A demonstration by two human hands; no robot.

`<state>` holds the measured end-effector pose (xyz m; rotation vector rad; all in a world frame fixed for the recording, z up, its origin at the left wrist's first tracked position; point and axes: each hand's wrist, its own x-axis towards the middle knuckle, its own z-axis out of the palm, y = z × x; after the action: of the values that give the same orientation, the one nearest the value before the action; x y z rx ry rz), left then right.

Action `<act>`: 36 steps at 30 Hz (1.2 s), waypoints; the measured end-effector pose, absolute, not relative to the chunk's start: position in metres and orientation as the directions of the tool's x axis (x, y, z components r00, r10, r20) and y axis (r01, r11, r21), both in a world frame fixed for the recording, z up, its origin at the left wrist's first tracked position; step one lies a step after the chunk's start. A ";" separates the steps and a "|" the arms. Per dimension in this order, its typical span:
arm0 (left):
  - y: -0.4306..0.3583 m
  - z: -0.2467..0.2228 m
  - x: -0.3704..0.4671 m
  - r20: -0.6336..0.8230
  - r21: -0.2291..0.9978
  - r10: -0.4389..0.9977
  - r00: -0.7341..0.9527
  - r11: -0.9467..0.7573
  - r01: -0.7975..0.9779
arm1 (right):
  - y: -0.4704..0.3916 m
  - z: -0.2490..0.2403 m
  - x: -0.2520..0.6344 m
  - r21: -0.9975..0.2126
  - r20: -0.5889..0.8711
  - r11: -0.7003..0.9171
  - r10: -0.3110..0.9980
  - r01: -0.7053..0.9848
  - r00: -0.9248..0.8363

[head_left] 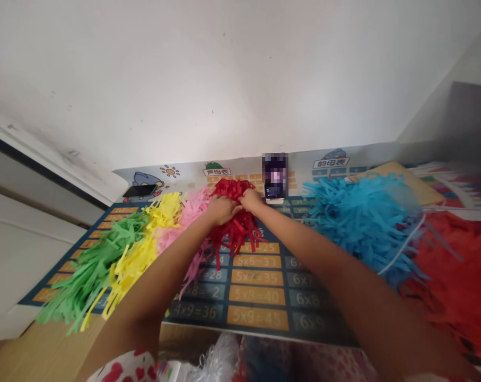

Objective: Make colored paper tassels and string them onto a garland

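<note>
A bunch of dark red fringed paper streamers (pixel 236 233) lies at the middle of the table, its upper part spread toward the wall. My left hand (pixel 223 210) is closed on its left side, fingers curled over the strips. From the right, my right hand (pixel 251 201) grips the same bunch, its fingers close to those of the left. The fingertips are partly hidden among the strips. Just left of my hands lie pink streamers (pixel 194 204), then yellow streamers (pixel 132 260) and green streamers (pixel 93 260), with some purple strips (pixel 194 270) under my left forearm.
Blue streamers (pixel 359 212) and brighter red streamers (pixel 458 276) cover the table's right side. A phone (pixel 276 178) stands against the wall; a dark flat device (pixel 140 192) lies at the back left. The printed table mat (pixel 258 278) ends above white shiny strips (pixel 222 355).
</note>
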<state>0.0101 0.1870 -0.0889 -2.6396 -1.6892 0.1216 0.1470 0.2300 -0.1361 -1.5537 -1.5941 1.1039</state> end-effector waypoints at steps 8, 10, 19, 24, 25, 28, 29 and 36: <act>0.184 -0.068 -0.023 0.074 0.005 0.970 0.233 -0.234 0.972 | 0.236 -0.142 0.157 -0.908 -0.116 -0.091 0.993 0.409 -0.037; 0.184 -0.073 -0.009 0.104 0.087 0.972 0.212 -0.221 0.971 | 0.233 -0.140 0.157 -0.935 -0.128 -0.102 0.990 0.339 -0.056; 0.200 -0.104 0.031 0.085 0.347 0.996 -0.009 -0.021 0.938 | 0.216 -0.133 0.153 -0.966 -0.256 -0.257 0.961 0.010 -0.108; 0.208 -0.108 0.018 0.038 0.475 0.999 -0.024 0.003 0.880 | 0.214 -0.140 0.154 -0.955 -0.276 -0.285 0.954 -0.077 -0.116; 0.209 -0.109 0.017 0.022 0.508 0.999 -0.034 0.018 0.861 | 0.214 -0.141 0.154 -0.954 -0.276 -0.287 0.954 -0.088 -0.118; 0.212 -0.114 0.014 -0.025 0.605 0.997 -0.078 0.078 0.792 | 0.212 -0.143 0.154 -0.952 -0.271 -0.285 0.954 -0.113 -0.126; 0.213 -0.116 0.014 -0.039 0.636 0.995 -0.092 0.096 0.766 | 0.211 -0.143 0.155 -0.952 -0.269 -0.284 0.955 -0.117 -0.128; 0.213 -0.116 0.016 -0.097 0.772 0.984 -0.146 0.167 0.613 | 0.209 -0.142 0.155 -0.962 -0.249 -0.261 0.959 -0.076 -0.135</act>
<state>0.0163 0.2126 -0.1162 -2.2814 -2.7729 -1.1784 0.1554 0.2087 -0.1416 -1.2634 -1.0955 1.5354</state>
